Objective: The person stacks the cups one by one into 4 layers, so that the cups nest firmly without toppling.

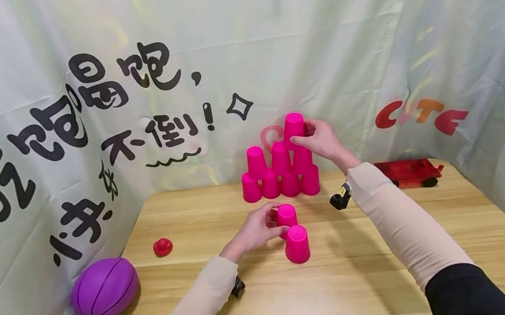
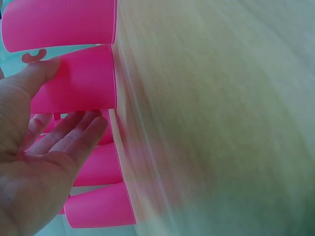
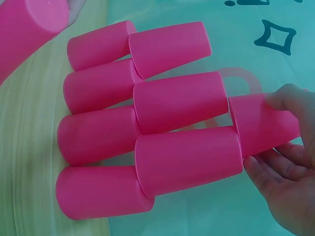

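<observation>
My right hand (image 1: 320, 140) is gripping the top cup (image 1: 294, 123), which is pointing mouth down, long axis nearly upright, over the second tier of the pink pyramid (image 1: 270, 184). My left hand (image 1: 255, 227) is holding the loose cup (image 1: 286, 213) on the table (image 1: 394, 272) between thumb and fingers; it is also pointing base up, with the front cup (image 1: 297, 247) standing just nearer me. Behind, the wrinkled cloth (image 1: 339, 48) is showing "CUTE" in red and orange and black characters including "不倒!". The cups are looking smooth, plain and tapered; the table is showing wood grain.
</observation>
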Motion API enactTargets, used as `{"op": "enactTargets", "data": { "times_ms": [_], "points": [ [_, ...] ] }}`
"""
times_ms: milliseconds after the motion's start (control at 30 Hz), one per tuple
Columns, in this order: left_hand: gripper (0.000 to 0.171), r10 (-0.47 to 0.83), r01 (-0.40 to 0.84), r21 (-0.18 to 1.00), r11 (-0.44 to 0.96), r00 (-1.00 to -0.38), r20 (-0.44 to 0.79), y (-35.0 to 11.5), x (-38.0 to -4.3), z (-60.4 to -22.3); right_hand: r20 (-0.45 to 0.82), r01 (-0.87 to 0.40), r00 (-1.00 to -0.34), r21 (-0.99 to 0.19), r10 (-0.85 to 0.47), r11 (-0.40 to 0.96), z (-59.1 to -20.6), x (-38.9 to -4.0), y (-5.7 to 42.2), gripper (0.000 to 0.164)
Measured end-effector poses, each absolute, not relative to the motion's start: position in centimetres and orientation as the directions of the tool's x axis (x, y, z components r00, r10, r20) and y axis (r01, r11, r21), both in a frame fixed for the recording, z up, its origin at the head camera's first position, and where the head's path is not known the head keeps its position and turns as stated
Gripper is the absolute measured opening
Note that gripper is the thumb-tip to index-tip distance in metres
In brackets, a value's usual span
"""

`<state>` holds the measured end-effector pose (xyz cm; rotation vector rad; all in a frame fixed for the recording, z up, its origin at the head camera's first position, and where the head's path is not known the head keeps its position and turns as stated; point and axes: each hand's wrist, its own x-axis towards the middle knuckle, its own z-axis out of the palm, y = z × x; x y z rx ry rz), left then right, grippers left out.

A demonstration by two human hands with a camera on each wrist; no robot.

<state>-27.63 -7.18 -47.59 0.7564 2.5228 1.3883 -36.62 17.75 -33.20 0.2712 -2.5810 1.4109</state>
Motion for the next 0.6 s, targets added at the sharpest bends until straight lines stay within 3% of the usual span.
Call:
{"op": "enactTargets", "data": {
  "times_ms": [600],
  "points": [
    [0.058,0.519,0.355,0.831,0.428,-0.849,0.095,-7.3,-27.62,-47.47,0.255,-0.265,-0.962,-0.798,-0.096,0.541,-33.18,-36.94,17.53,0.043]
  ]
}}
